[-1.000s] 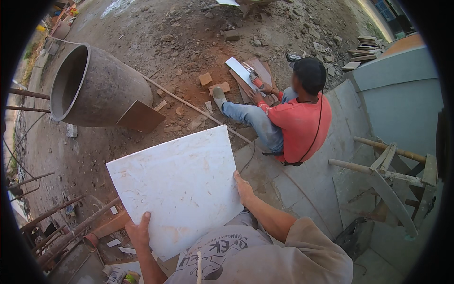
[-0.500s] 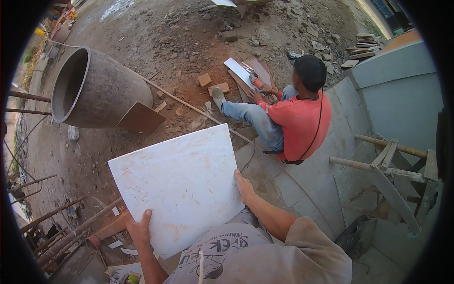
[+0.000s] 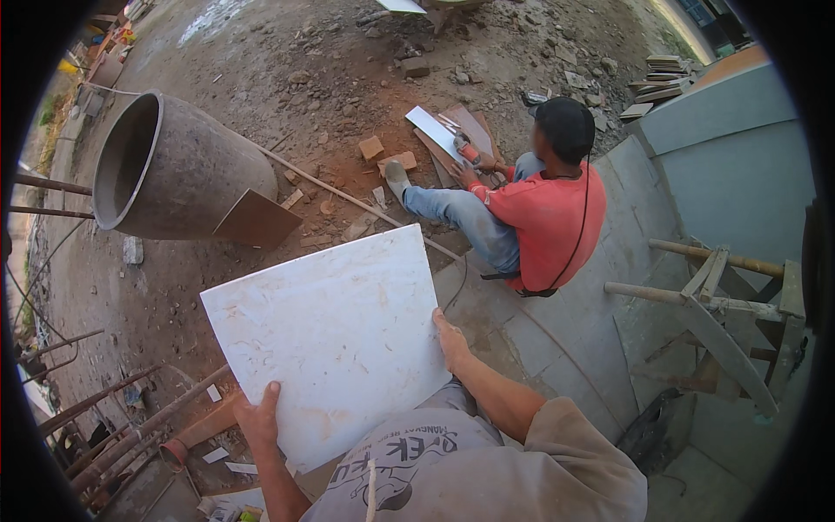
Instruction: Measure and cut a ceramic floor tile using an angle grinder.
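Observation:
A large square white tile [image 3: 330, 331], smudged with brown dust, is held level in front of my body. My left hand [image 3: 259, 418] is closed on its lower left edge, thumb on top. My right hand [image 3: 450, 339] grips the right edge. Ahead and to the right a co-worker [image 3: 557, 226] in a red shirt and dark cap sits low, holding an orange power tool [image 3: 467, 150] on a white strip [image 3: 424, 123] that lies on brown boards.
A large concrete pipe [image 3: 196, 174] lies upper left with a brown tile [image 3: 257, 217] against it. Rusty bars [image 3: 113, 452] fill the lower left. Bricks [image 3: 398, 163], rubble and a long pole [image 3: 330, 187] lie ahead. A wooden trestle [image 3: 722, 304] stands right by a grey wall [image 3: 722, 148].
The tile and my hands appear very slightly higher in the picture, still gripping alike. The co-worker stays seated with the tool on the strip; the view has shifted slightly.

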Demonstrator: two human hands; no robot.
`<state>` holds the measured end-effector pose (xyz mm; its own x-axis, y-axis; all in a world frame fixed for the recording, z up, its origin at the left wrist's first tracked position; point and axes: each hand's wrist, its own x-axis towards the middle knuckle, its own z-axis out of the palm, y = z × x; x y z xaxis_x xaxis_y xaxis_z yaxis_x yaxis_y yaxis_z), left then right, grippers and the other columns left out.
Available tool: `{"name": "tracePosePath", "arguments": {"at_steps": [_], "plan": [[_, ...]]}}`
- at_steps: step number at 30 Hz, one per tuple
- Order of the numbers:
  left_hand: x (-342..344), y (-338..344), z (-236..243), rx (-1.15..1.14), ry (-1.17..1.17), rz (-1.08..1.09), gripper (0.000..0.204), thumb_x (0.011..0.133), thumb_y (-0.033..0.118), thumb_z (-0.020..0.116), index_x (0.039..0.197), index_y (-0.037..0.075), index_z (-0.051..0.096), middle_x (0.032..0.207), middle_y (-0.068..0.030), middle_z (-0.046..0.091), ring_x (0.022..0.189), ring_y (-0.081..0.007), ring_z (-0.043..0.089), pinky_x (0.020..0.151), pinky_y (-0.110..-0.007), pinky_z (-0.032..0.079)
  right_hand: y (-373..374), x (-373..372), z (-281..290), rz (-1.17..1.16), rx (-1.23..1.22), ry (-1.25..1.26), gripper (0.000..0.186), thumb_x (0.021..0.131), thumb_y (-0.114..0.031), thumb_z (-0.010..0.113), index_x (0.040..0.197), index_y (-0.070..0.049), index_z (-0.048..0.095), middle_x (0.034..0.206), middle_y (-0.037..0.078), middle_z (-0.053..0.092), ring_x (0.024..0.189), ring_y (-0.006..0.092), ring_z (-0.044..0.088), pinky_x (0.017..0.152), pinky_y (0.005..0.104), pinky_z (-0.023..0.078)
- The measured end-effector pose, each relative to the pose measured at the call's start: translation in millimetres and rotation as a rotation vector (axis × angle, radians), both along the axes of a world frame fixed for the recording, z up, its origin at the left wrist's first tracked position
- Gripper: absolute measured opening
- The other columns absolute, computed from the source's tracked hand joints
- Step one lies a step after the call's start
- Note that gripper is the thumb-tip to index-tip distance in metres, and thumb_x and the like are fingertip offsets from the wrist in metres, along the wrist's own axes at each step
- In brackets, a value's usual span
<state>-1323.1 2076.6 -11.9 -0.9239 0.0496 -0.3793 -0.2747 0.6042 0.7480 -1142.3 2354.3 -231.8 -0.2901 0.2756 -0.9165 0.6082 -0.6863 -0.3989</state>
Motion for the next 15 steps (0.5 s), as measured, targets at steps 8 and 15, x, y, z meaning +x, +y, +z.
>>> {"name": "tracePosePath", "arguments": {"at_steps": [8, 15], "plan": [[0.1, -9.1, -2.6, 0.008, 0.011, -0.021, 0.042, 0.083, 0.021, 0.074, 0.112, -0.007, 0.065, 0.103, -0.0140, 0.069, 0.093, -0.0205, 0.063, 0.085, -0.034, 0.049, -6.4, -1.8, 10.1, -0.035, 0.001, 0.019, 0.079, 0.093, -0.062, 0.047, 0.131, 0.007, 0.052, 0.126, 0.015, 0.058, 0.113, 0.0244, 0.056, 0.099, 0.0380, 0.042], [1.2, -19.2, -3.2, -0.007, 0.006, -0.029, 0.046, 0.083, 0.025, 0.074, 0.113, -0.008, 0.064, 0.106, -0.0142, 0.068, 0.096, -0.0209, 0.063, 0.087, -0.034, 0.048, -10.8, -7.1, 20.1, 0.009, 0.038, -0.013, 0.077, 0.093, -0.061, 0.048, 0.130, 0.007, 0.053, 0.125, 0.015, 0.059, 0.112, 0.0244, 0.056, 0.098, 0.0365, 0.043]]}}
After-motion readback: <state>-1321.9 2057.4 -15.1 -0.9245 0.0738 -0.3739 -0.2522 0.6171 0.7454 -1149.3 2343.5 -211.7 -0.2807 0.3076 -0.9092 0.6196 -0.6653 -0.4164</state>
